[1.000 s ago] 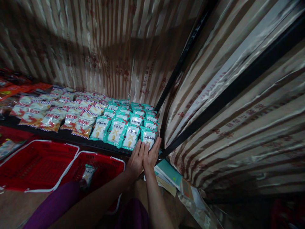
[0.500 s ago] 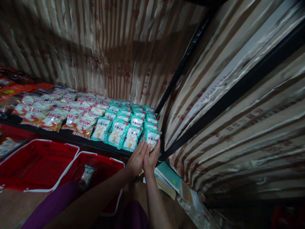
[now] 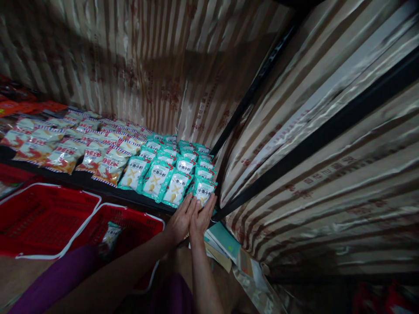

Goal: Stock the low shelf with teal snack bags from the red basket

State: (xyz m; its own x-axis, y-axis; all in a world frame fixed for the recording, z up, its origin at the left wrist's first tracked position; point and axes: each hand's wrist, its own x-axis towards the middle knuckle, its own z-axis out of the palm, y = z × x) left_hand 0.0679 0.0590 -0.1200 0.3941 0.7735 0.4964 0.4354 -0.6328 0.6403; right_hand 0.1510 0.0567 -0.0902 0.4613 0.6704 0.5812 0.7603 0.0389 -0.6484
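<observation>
Both hands are at the front right corner of a shelf, side by side against a teal-and-white snack bag (image 3: 204,188). My left hand (image 3: 180,221) lies at the bag's lower left, fingers stretched out. My right hand (image 3: 200,219) touches the lower front and right edge, its fingers also extended. The hands cover the bag's bottom part. Beside and behind it, matching teal bags stand in rows, the nearest being another teal bag (image 3: 176,187). To their left are rows of white-and-orange snack bags (image 3: 109,166).
Two red baskets with white handles stand below the shelf: a left basket (image 3: 39,218) and a right basket (image 3: 135,226) holding a teal snack bag (image 3: 111,235). Papers (image 3: 225,240) lie on the floor at right. Striped sheeting (image 3: 157,65) and a black post (image 3: 242,113) bound the shelf.
The view has shifted a little, so the shelf and baskets appear farther left. Both hands stay at the same bag, their fingertips slightly lower on its front.
</observation>
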